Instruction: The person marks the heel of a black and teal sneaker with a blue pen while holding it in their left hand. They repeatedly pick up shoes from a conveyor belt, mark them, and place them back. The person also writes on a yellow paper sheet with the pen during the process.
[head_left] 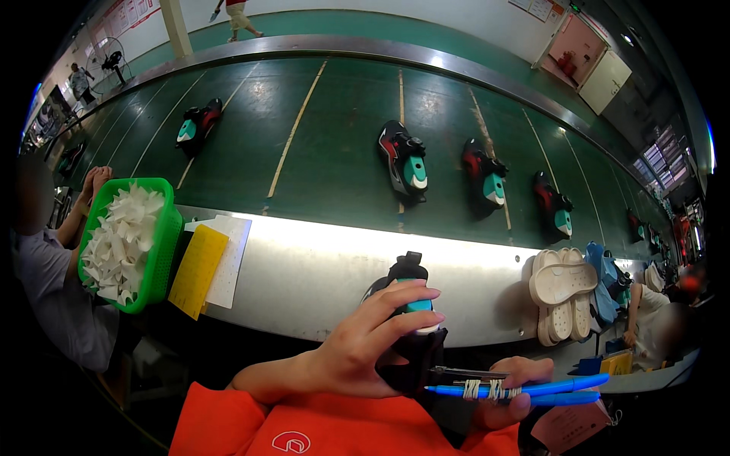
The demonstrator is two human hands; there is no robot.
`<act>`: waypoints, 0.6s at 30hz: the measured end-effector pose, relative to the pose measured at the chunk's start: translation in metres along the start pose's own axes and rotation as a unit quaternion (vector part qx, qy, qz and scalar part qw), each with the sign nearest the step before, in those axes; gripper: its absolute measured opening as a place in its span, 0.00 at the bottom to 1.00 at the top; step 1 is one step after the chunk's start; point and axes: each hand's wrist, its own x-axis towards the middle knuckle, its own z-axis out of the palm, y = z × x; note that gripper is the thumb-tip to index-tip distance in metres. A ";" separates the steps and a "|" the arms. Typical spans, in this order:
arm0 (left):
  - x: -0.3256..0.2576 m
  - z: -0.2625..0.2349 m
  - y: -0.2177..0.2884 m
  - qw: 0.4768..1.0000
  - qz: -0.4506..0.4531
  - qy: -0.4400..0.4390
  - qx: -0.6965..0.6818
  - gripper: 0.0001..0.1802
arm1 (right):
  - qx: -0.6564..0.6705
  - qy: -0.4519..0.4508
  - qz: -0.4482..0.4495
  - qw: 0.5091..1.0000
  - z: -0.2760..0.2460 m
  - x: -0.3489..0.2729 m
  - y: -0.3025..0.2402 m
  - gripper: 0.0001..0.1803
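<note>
My left hand (357, 346) is wrapped round a black shoe (408, 267) on a teal-and-white last, held near my chest. Its fingers lie across the teal part, and they hide much of the shoe. Just right of it, my right hand (519, 374) is closed on blue pens (566, 386) bound with pale bands. A thin metal piece (464, 372) lies along the pens and points at the shoe. Whether it touches the shoe I cannot tell.
More shoes on lasts (404, 161) sit spaced along a green conveyor belt (334, 144). On the metal ledge (327, 266) are a green basket (163, 262) of white scraps, yellow cards (199, 262) and beige shoe soles (563, 281). People sit at both sides.
</note>
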 end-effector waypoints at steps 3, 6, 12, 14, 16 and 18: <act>-0.003 -0.004 0.000 1.000 -0.004 0.004 0.019 0.37 | 0.026 -0.003 0.014 1.000 0.005 0.001 0.001 0.20; -0.006 -0.007 0.000 1.000 -0.007 0.010 0.021 0.37 | 0.012 0.044 -0.004 0.999 0.016 0.000 0.005 0.21; -0.003 -0.008 0.001 1.000 -0.001 0.004 -0.005 0.37 | -0.164 0.059 -0.130 0.976 0.007 0.004 0.007 0.23; -0.004 -0.009 0.000 1.000 -0.007 0.007 -0.005 0.37 | -0.071 -0.129 -0.105 0.983 0.000 0.021 -0.004 0.23; -0.003 -0.008 -0.001 1.000 -0.010 0.005 0.011 0.37 | -0.070 -0.135 -0.114 0.982 -0.001 0.022 -0.001 0.20; -0.002 -0.010 0.001 1.000 -0.015 0.010 0.021 0.37 | -0.045 -0.318 -0.025 0.947 -0.009 0.048 -0.018 0.18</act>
